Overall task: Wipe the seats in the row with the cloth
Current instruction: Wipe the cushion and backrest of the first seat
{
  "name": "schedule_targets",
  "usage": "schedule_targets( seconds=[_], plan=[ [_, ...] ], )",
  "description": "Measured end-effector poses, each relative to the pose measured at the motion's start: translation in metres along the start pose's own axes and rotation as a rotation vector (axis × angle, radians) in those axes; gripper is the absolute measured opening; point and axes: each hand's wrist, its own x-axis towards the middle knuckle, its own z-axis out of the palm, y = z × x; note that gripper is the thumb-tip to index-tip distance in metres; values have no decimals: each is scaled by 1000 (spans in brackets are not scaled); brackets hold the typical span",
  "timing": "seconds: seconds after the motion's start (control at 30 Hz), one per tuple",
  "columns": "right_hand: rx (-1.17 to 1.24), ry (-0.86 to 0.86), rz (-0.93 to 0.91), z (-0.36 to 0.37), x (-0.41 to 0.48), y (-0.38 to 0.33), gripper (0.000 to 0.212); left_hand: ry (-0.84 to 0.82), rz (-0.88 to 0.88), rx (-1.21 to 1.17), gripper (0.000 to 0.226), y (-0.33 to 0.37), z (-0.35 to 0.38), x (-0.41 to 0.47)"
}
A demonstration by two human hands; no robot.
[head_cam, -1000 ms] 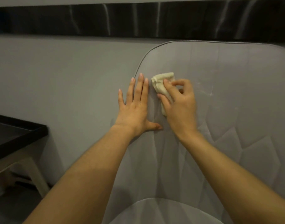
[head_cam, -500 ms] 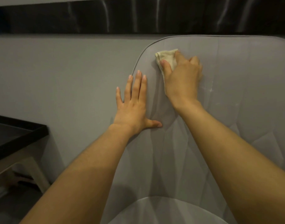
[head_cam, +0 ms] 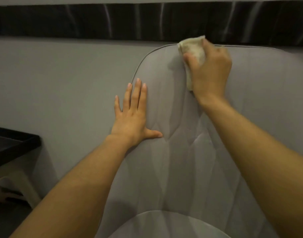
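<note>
No readable text, label, brand, number or sign anywhere in view.

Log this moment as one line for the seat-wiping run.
phase: wipe backrest | right hand: grips cloth at backrest top edge | left hand: flat on backrest left side

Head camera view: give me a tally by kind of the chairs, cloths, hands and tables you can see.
Chairs: 1, the grey chair.
Cloths: 1, the cloth.
Hands: 2, left hand flat on the chair, right hand holding the cloth.
Tables: 1, the black-topped table.
Total: 5.
</note>
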Motion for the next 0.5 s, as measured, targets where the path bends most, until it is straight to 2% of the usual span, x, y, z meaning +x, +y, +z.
schedule_targets(
  seconds=[0.1, 0.2, 0.33, 0.4, 0.5],
  plan=[
    [-106, -84, 28, 5, 10, 5, 42, 12, 8, -14, 142, -1, 0, -1],
    [-115, -84, -44, 12, -37, 16, 40, 25, 19, -22, 142, 0, 0, -2],
    [-70, -105, -111, 12, -100, 25, 52, 24, 17, -31, 142, 0, -1, -1],
    [-43, -104, -119, 9, -97, 25, 53, 21, 14, -27, 142, 1, -1, -1],
    [-31, -8, -125, 2, -64, 15, 53, 22, 6, -26, 143, 0, 0, -1]
  ],
)
